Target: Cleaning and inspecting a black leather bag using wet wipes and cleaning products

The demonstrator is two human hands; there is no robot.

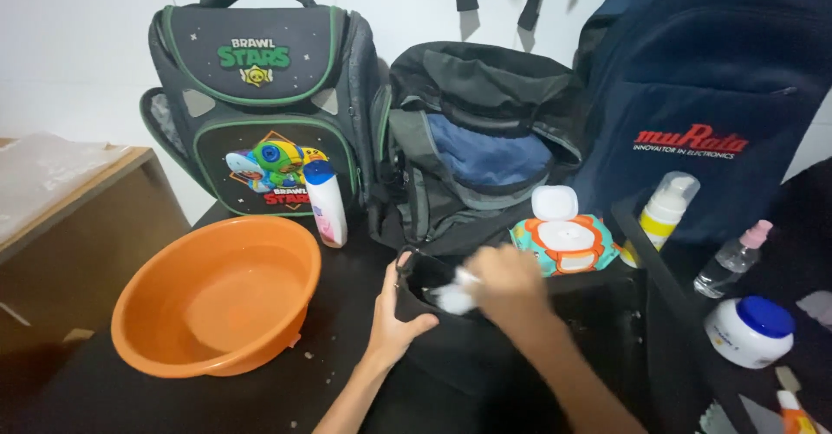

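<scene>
Right grip (507, 280) curled around white wipe (451, 298)

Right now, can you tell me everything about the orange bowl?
The orange bowl is a round, wide plastic-looking basin with a rolled rim. It sits upright on the dark table, left of the left hand and apart from it. It looks to hold shallow clear water. A white bottle with a blue cap stands just behind it.

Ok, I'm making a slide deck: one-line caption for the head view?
Left hand holds a black bag while the right hand wipes it with a white wipe.
</scene>
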